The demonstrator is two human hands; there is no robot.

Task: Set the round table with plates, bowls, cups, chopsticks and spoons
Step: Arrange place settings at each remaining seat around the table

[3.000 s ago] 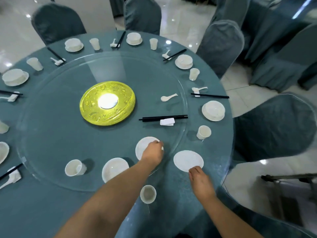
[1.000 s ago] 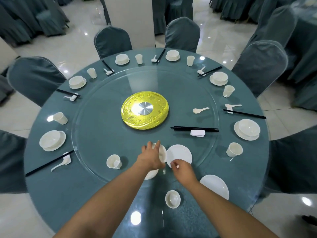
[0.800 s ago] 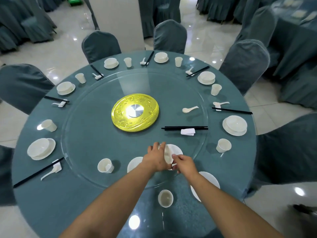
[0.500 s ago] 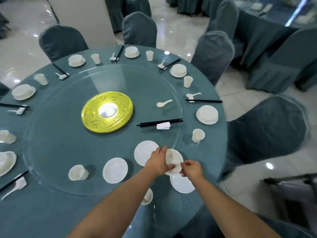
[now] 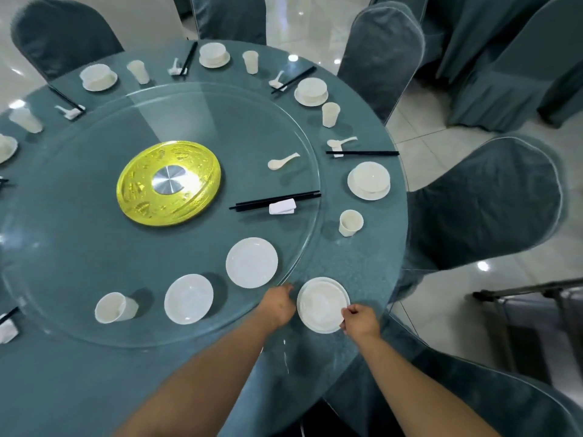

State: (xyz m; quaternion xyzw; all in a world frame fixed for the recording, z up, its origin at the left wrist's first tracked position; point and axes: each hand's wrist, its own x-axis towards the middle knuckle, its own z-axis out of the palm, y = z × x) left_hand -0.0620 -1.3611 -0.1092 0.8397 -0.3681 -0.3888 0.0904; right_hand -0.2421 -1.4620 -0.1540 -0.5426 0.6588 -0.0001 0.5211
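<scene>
Glossy white ceramic bowl (image 5: 322, 303); clear glass turntable (image 5: 94, 247); matt teal cloth chair covers (image 5: 485, 203).

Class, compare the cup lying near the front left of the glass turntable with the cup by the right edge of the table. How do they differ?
The turntable cup lies on its side, mouth facing left; the edge cup stands upright, mouth up. The turntable cup rests on the glass turntable, beside a loose plate; the edge cup stands on the tablecloth, within a laid place setting. Both are plain, white and handleless.
</scene>
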